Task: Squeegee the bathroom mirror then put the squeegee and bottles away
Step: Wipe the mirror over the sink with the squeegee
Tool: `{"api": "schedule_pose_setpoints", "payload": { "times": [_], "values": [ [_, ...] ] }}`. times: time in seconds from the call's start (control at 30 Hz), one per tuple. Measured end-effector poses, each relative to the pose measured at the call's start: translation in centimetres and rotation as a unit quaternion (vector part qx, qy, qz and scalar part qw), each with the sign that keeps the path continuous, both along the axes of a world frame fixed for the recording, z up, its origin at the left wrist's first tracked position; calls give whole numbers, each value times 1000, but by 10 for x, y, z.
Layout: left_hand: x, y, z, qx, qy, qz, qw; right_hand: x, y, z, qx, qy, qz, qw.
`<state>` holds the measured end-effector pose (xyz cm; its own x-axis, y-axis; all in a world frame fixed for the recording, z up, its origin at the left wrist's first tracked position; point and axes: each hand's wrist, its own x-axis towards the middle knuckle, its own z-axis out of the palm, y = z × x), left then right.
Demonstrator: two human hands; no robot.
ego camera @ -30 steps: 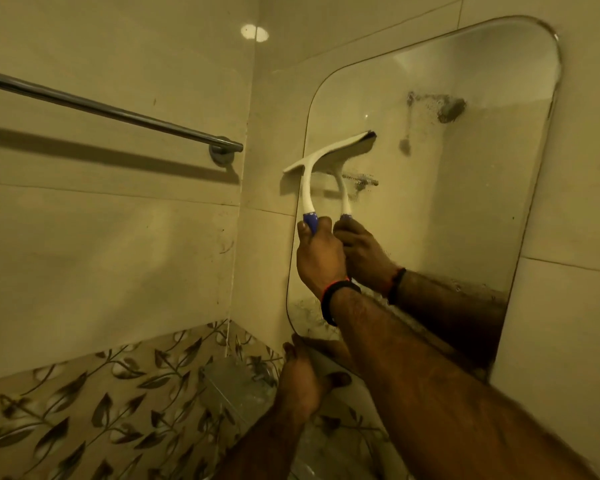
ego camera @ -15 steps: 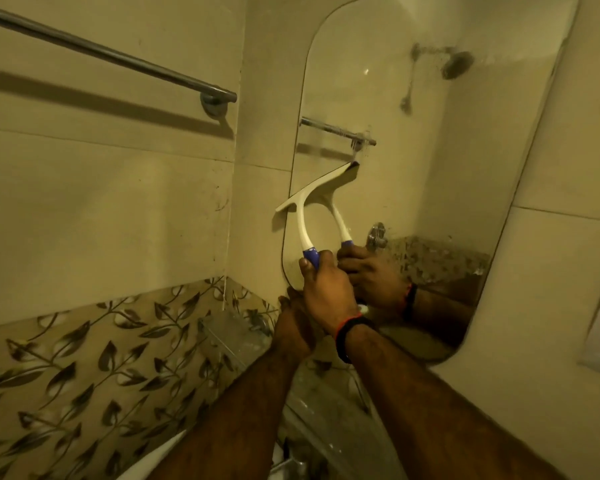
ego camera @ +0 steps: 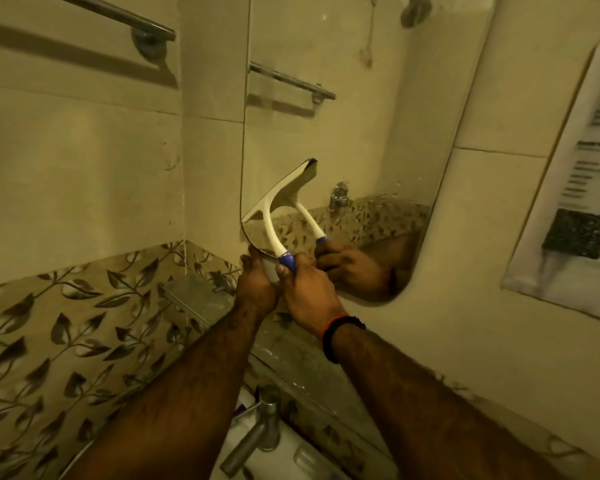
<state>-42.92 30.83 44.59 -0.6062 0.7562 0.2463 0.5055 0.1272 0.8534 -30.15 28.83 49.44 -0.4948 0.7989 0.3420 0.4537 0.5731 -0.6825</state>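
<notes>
A: Status of the hands?

B: Right hand [ego camera: 307, 289] is wrapped around the blue grip of the squeegee [ego camera: 278, 209], whose blade sits up and left of the knuckles, laid across the lower left edge of the mirror [ego camera: 361, 140]. Left hand [ego camera: 257, 284] is just beside the right, fingers curled at the mirror's bottom corner; whether it grips the glass edge or only braces there cannot be told.

A: Risks from here?

B: Blade overhangs the mirror's edge onto the tile, so part of the rubber likely loses contact and leaves a streak. The stroke is running out at the bottom curve; the right knuckles could knock the left hand, or the blade could drop off the glass. Runoff probably falls toward the glass shelf [ego camera: 187, 299] left of the hands and the tap [ego camera: 257, 431] below the wrists.

A: Bottles?

B: None clearly seen. Putting away looks not yet begun.

A: Any writing?

B: A white notice [ego camera: 575, 188] far right of the right hand carries dark print lines and a square block, perhaps a code. Too blurred to read. No brand visible on the squeegee.
</notes>
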Motion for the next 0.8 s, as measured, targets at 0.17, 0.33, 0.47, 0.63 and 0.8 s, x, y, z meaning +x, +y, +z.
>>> {"api": "schedule_pose_setpoints", "payload": {
  "times": [0.17, 0.33, 0.47, 0.63, 0.8],
  "values": [
    [0, 0, -3, -37, 50, 14, 998, 20, -6, -14, 42, -15, 8, 999],
    [-1, 3, -7, -50, 52, 10, 997, 39, -9, -28, 64, -39, -19, 997],
    [-2, 4, -11, -29, 48, -2, 998, 51, -12, -34, 63, -58, -34, 996],
    [-11, -1, -19, -25, 73, -37, 996, 67, -18, -42, 54, -77, -30, 995],
    [-12, 0, -22, -60, 103, -21, 993, 82, -24, -45, 43, -88, -29, 995]
  ]
}}
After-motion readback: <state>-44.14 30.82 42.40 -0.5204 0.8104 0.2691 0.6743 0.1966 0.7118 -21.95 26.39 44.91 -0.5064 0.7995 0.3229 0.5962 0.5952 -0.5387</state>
